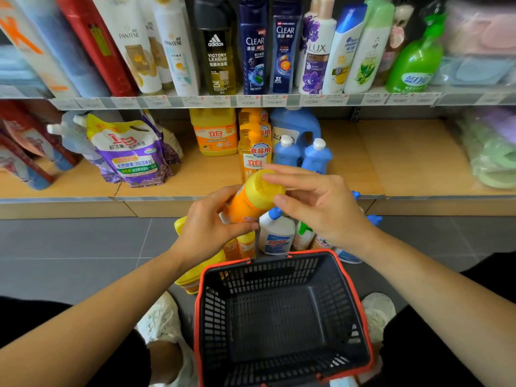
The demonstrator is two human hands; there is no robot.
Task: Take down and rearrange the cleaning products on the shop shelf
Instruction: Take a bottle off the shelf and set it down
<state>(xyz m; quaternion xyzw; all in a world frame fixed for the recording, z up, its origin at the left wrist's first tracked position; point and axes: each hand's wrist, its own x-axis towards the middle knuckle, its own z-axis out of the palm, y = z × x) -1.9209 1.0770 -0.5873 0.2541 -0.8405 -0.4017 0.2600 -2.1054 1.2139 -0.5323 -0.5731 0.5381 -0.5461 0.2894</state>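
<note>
- Head view: the left hand (209,222) grips the body of the orange bottle (245,205) at frame centre. The right hand (315,202) pinches its yellow end between thumb and fingertips. The bottle is tilted, off the shelf, above the floor.
- Risk: the right-hand pinch looks light. If the left hand lets go first, the bottle could drop onto the white bottle (276,233) at its 6 o'clock and topple that crowded floor group.
- Risk: if set down at 12 o'clock on the lower shelf (391,163), it could knock the pump bottle (255,152) or the blue bottles (317,156), which stand close together.
- Hidden: the label lies under the left palm. Cannot tell whether the yellow end is cap or base.
- Hidden: floor bottles at 5 o'clock are partly behind the right wrist and the basket (351,308). Price tags are blurred.
</note>
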